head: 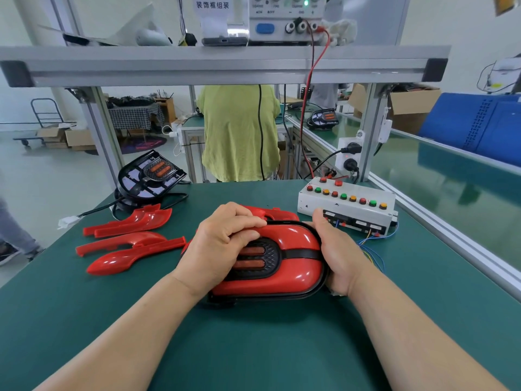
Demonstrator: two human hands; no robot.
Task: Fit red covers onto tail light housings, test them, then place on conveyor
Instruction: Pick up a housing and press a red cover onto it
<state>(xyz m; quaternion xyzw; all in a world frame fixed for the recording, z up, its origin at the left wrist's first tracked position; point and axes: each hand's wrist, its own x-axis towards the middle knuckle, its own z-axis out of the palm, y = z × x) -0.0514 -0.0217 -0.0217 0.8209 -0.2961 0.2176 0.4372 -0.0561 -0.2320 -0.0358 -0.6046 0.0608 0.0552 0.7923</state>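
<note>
The tail light housing (270,299) lies flat at the middle of the tabletop (253,351), with a red cover (293,268) seated on top.

- Left hand (222,244): fingers curled over the left part of the red cover, bearing down on it.
- Right hand (335,249): wrapped round the right end of the tail light housing, thumb on its far rim.

Loose covers (132,241) lie near the left edge. An uncovered housing (150,176) stands tilted at the far left corner. A test box (346,204) with coloured buttons sits near the far right corner. The conveyor (465,187) runs along the right edge.
</note>
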